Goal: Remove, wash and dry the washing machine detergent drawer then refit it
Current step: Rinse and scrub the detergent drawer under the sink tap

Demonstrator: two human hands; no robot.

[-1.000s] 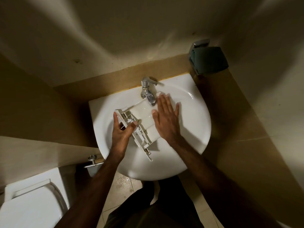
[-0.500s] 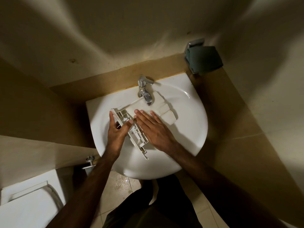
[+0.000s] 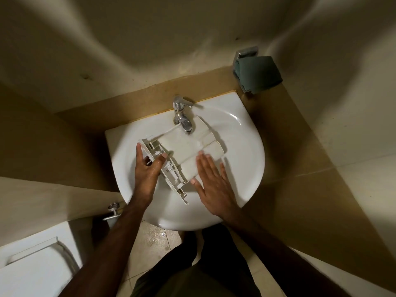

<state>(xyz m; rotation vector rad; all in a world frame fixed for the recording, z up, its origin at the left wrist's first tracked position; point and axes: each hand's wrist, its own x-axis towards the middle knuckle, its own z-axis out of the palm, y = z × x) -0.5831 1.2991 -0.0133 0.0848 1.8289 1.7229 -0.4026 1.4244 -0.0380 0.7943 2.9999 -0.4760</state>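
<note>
Half a second ago the right hand (image 3: 211, 185) lay across the middle of the drawer (image 3: 190, 153), fingers pointing left toward the front panel; now it has slid to the drawer's near right part, fingers pointing away toward the far wall. It lies flat, fingers straight and a little spread, palm over the drawer's near edge and the basin of the sink (image 3: 244, 172). The left hand (image 3: 147, 170) has kept its place: thumb on the outer face of the drawer's front panel, fingers curled over the ribbed inner side, pinching the panel between them. Both forearms reach in from the near edge, above a tiled floor (image 3: 150, 239) with wet spots.

The drawer rests upside down and slantwise in the sink, its far part under the spout of the tap (image 3: 183, 118). On the far right wall a dark green cloth (image 3: 259, 75) hangs from a metal holder. A toilet (image 3: 32, 266) stands near left.
</note>
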